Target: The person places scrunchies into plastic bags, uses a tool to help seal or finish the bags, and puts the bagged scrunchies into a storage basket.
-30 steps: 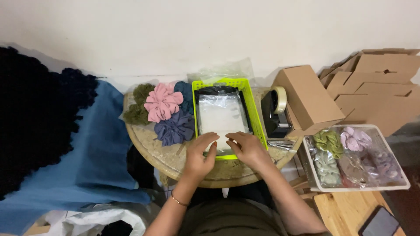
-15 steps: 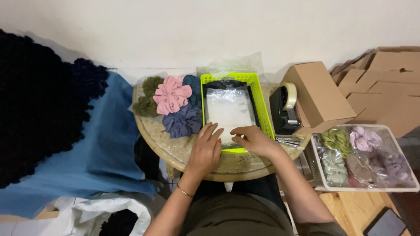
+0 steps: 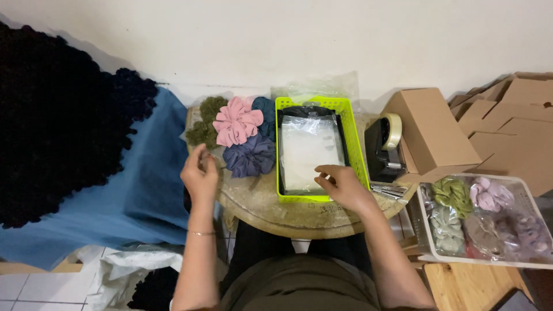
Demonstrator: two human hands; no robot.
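Note:
My right hand (image 3: 341, 185) rests on the near end of a stack of clear plastic bags (image 3: 310, 148) lying in a bright yellow-green basket (image 3: 357, 151) on a small round table (image 3: 271, 206). My left hand (image 3: 200, 173) is off to the left, over the table's edge, fingers loosely curled with nothing visible in them. It is nearest the dark blue scrunchie (image 3: 249, 156). Beside that lie a pink scrunchie (image 3: 237, 121), an olive green scrunchie (image 3: 205, 122) and a teal scrunchie (image 3: 265, 111).
A black tape dispenser (image 3: 385, 147) stands right of the basket, small metal tools (image 3: 389, 189) in front of it. Cardboard boxes (image 3: 433, 135) pile up at right. A white tray (image 3: 481, 262) of bagged scrunchies sits low right. Blue cloth (image 3: 135, 196) and black fabric (image 3: 57, 115) lie left.
My left hand has left the basket's front and moved left toward the scrunchies. My right hand stays on the bags.

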